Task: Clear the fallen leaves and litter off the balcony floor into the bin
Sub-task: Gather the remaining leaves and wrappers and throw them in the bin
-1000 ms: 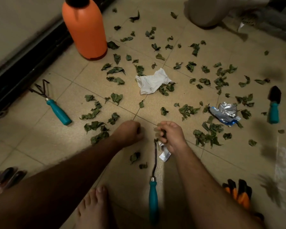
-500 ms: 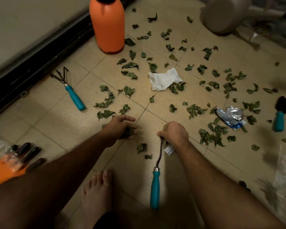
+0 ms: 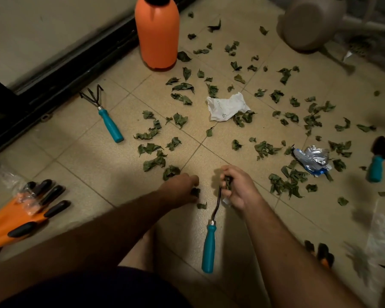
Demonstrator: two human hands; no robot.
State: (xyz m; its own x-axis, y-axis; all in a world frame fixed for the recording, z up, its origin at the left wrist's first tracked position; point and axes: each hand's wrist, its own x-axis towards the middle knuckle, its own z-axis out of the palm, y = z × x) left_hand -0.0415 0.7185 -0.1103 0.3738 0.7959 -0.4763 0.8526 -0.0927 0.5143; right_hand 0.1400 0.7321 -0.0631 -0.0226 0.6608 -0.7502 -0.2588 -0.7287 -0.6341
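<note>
Head view: left hand [image 3: 180, 190] curls over a dark green leaf [image 3: 195, 191] on the beige tiled floor [image 3: 93, 165]; right hand [image 3: 237, 187] grips more leaves [image 3: 227, 182], beside a teal-handled tool [image 3: 209, 245].

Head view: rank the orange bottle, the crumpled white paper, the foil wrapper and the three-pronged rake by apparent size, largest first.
1. orange bottle
2. three-pronged rake, long but thin
3. crumpled white paper
4. foil wrapper, close to the paper in apparent size, so that order is unsure.

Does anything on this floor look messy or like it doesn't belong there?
Yes. Green leaves lie scattered over the tiles, with a crumpled white paper among them and a crushed foil wrapper further right. The right hand already holds some leaves.
</note>
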